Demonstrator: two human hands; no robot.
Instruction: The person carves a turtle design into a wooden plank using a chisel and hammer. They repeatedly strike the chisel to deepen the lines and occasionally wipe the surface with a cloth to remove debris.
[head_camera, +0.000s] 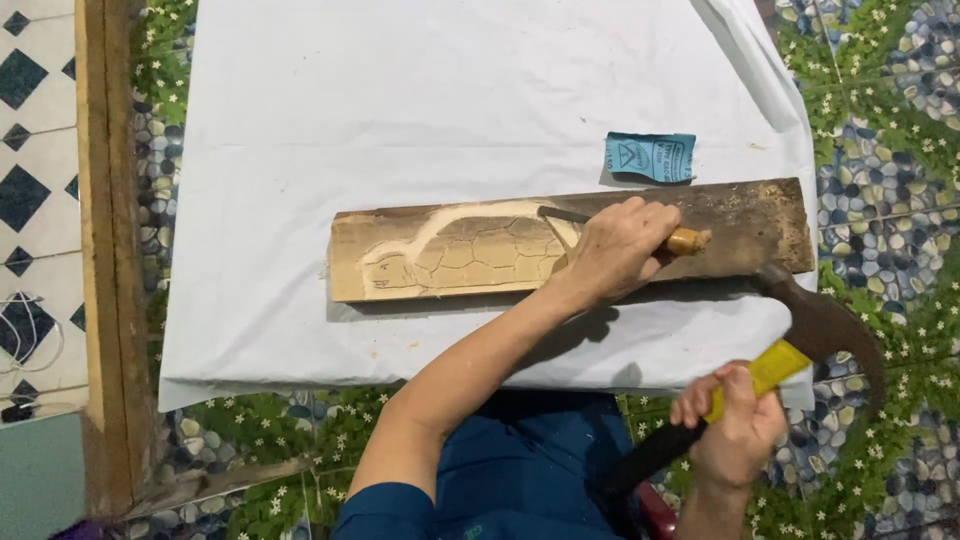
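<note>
On white cloth (300, 150) at table centre, mid-carving a turtle relief: left hand (615, 250) clamped on chisel (600, 222) against wooden plank (740, 225), right hand (735, 430) gripping claw hammer (810, 335) raised at four o'clock, likely needing a square strike on the handle.

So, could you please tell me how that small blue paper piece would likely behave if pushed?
The small blue paper piece looks thin and curled at its edges, so it is probably very light and floppy. Lying loose on the white sheet above the carved wooden plank, it would likely slide or flutter rather than resist.
</note>
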